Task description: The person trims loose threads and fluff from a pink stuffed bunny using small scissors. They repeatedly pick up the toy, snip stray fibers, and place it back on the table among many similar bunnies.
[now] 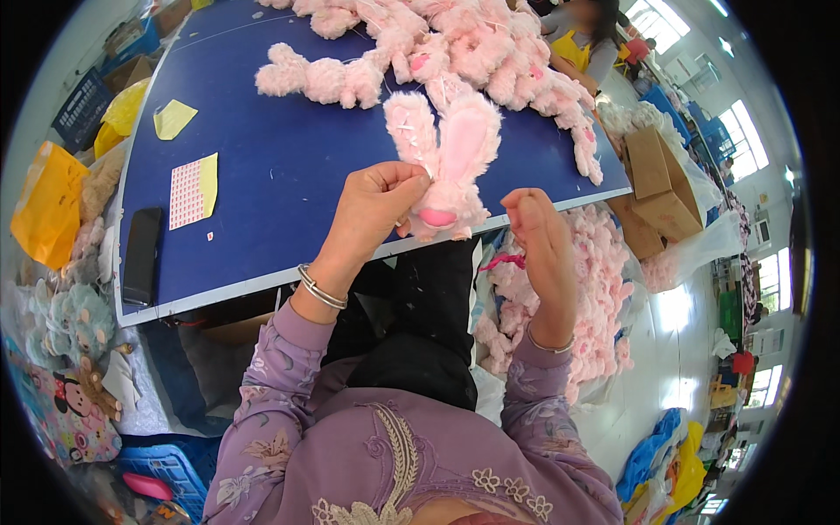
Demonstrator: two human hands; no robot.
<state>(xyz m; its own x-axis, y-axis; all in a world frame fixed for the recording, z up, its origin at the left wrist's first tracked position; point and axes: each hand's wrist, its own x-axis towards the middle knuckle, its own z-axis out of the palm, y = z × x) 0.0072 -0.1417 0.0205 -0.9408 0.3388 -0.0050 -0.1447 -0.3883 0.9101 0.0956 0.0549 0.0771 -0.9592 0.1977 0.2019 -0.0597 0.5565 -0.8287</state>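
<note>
A fluffy pink plush rabbit head [455,194] with two long ears pointing away and a bright pink nose hangs over the table's near edge. My left hand [363,210] pinches its left side, thumb against index finger, just below the ear. White thread-like strands lie on the left ear. To the right of the head, apart from it, my right hand [547,249] is raised with fingers bent together. What it pinches, if anything, is too small to see. A bright pink strip [503,261] shows beside the right hand's wrist side, partly hidden.
Several pink plush pieces [490,52] are heaped across the blue table [271,184]. A sticker sheet [191,191], a yellow paper [174,119] and a black case [142,255] lie at left. More pink plush [604,289] fills a bag below right, near a cardboard box [665,188]. Another person [577,48] sits beyond.
</note>
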